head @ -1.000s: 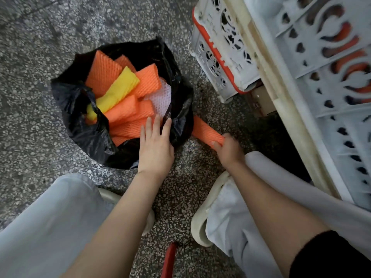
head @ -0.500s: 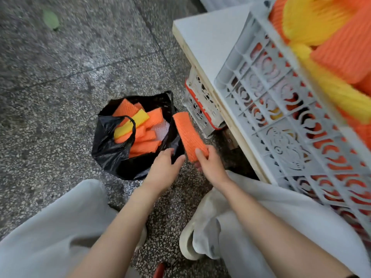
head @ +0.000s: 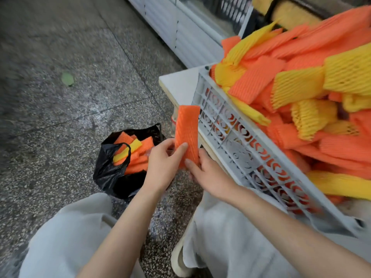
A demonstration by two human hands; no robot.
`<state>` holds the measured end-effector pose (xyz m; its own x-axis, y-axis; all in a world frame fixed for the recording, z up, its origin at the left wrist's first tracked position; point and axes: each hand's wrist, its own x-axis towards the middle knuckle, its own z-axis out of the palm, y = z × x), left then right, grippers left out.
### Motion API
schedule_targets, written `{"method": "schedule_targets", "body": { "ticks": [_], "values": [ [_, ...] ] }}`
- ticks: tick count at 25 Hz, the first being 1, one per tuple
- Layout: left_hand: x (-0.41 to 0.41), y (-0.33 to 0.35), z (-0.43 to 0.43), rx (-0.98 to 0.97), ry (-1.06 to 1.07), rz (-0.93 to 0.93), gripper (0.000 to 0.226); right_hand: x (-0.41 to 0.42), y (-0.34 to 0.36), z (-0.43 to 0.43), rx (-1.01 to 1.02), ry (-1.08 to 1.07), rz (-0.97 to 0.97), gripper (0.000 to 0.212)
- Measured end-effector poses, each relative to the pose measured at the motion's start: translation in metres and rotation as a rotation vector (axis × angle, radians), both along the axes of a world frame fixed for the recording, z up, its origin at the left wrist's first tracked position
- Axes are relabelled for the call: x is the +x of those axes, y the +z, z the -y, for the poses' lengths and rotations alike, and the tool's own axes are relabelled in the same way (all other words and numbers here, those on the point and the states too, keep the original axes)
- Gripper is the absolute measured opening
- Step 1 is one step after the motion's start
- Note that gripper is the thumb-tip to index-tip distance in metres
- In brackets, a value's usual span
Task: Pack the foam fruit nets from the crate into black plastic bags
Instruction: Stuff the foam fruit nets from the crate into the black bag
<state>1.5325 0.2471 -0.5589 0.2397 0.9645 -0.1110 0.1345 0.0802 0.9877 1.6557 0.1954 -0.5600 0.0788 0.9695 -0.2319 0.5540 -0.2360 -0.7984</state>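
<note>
An orange foam net (head: 187, 129) stands upright between my two hands, just left of the crate. My left hand (head: 163, 163) grips its lower left side with thumb and fingers. My right hand (head: 206, 173) holds its bottom end from the right. The pale grey plastic crate (head: 236, 149) on the right is heaped with orange and yellow foam nets (head: 301, 91). A black plastic bag (head: 112, 169) sits open on the floor below my left hand, with several orange nets and a yellow one (head: 138, 155) inside.
The crate rests on a white board or low table (head: 178, 85). The floor is speckled grey stone (head: 60, 117). My knees in light trousers (head: 66, 241) fill the bottom. A white ribbed wall or shutter (head: 180, 31) runs behind.
My right hand picked the orange net off the floor and raised it upright. My left hand left the bag's rim and took hold of the net. The view tilted up toward the crate.
</note>
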Motion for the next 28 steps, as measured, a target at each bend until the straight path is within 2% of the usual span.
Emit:
{"method": "schedule_targets", "body": {
  "ticks": [4, 9, 11, 13, 16, 19, 22, 25, 28],
  "values": [
    [0.024, 0.031, 0.022, 0.04, -0.036, 0.085, 0.011, 0.035, 0.045, 0.03, 0.17, 0.016, 0.226, 0.049],
    [0.056, 0.059, 0.042, 0.035, -0.079, 0.165, 0.007, 0.087, 0.083, 0.066, 0.404, -0.093, 0.378, 0.053],
    [0.07, 0.07, 0.046, 0.057, -0.086, 0.156, 0.007, 0.113, 0.098, 0.075, 0.521, -0.17, 0.511, 0.051],
    [0.084, 0.083, 0.047, 0.078, -0.105, 0.129, 0.009, 0.143, 0.114, 0.076, 0.635, -0.294, 0.73, 0.052],
    [0.103, 0.102, 0.045, 0.125, -0.135, 0.079, 0.015, 0.195, 0.138, 0.059, 0.658, -0.526, 0.936, 0.066],
    [0.117, 0.114, 0.044, 0.161, -0.166, 0.026, 0.021, 0.231, 0.154, 0.036, 0.472, -0.605, 0.89, 0.084],
    [0.124, 0.119, 0.043, 0.159, -0.184, 0.018, 0.015, 0.239, 0.157, 0.018, 0.341, -0.631, 0.772, 0.075],
    [0.129, 0.117, 0.043, 0.143, -0.196, 0.034, 0.011, 0.235, 0.156, 0.017, 0.422, -0.656, 0.621, 0.053],
    [0.132, 0.11, 0.044, 0.126, -0.167, 0.042, 0.011, 0.228, 0.146, 0.036, 0.516, -0.614, 0.553, 0.048]
  ]
}}
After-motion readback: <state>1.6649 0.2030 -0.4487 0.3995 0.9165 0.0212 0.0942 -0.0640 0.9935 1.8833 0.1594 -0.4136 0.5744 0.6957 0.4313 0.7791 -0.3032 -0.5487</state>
